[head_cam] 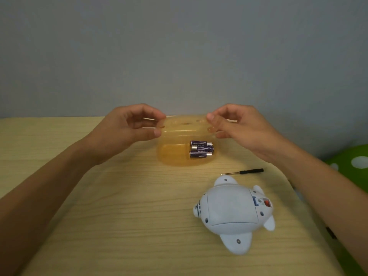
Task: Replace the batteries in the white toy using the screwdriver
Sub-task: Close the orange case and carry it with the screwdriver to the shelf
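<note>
One white toy [231, 212] lies belly up on the wooden table [119, 216], nearest the viewer. Its battery cover looks closed, so the task seems barely begun. Just beyond the toy rests a small black-handled screwdriver [244, 172], untouched.

Farther beyond the toy and slightly left sits a clear yellowish box [173, 156] with three purple batteries [201, 149] side by side inside. Above the box, farthest from the toy, the left hand [131, 126] and right hand [237, 124] each pinch one end of what looks like the box's lid [185, 125], thumb and fingers closed on its edge. A plain grey wall stands behind.

Risks, as a judgement:
- The lid is thin and held only at its ends, so it could flex and slip free.
- A snagged lid could jerk the light box and send the round batteries rolling.
- The right forearm passes close to the screwdriver, and a careless sweep back toward the toy could knock it off the table.
</note>
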